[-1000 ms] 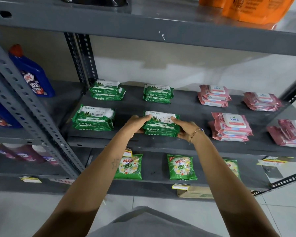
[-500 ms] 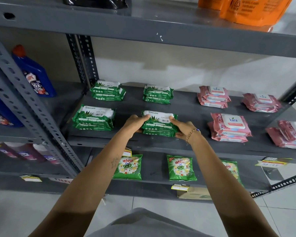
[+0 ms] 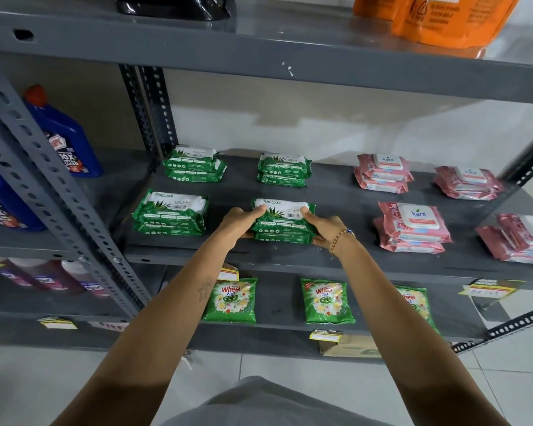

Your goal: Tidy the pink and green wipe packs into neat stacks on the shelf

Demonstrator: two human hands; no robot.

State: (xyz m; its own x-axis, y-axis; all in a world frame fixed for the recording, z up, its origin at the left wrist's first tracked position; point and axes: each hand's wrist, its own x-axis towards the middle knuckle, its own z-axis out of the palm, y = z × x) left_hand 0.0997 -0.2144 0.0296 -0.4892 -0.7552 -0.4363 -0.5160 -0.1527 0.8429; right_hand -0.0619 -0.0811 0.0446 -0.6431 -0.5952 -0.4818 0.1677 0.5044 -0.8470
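Observation:
On the grey middle shelf (image 3: 336, 192) a front-centre stack of green wipe packs (image 3: 283, 219) is held at both ends. My left hand (image 3: 239, 224) grips its left side and my right hand (image 3: 322, 227) grips its right side. Three more green stacks lie at front left (image 3: 170, 213), back left (image 3: 194, 166) and back centre (image 3: 283, 169). Pink wipe packs sit in stacks at back right (image 3: 382, 173), far back right (image 3: 468, 182), front right (image 3: 413, 227) and at the right edge (image 3: 520, 241), where the packs lie askew.
Blue detergent bottles (image 3: 65, 136) stand on the neighbouring shelf at left behind a perforated upright (image 3: 59, 192). Green detergent sachets (image 3: 231, 299) lie on the shelf below. Orange bags (image 3: 443, 16) and a black pack (image 3: 173, 6) rest on the shelf above.
Both hands stay on the front-centre green stack, which has shifted only slightly. The camera has tilted a little.

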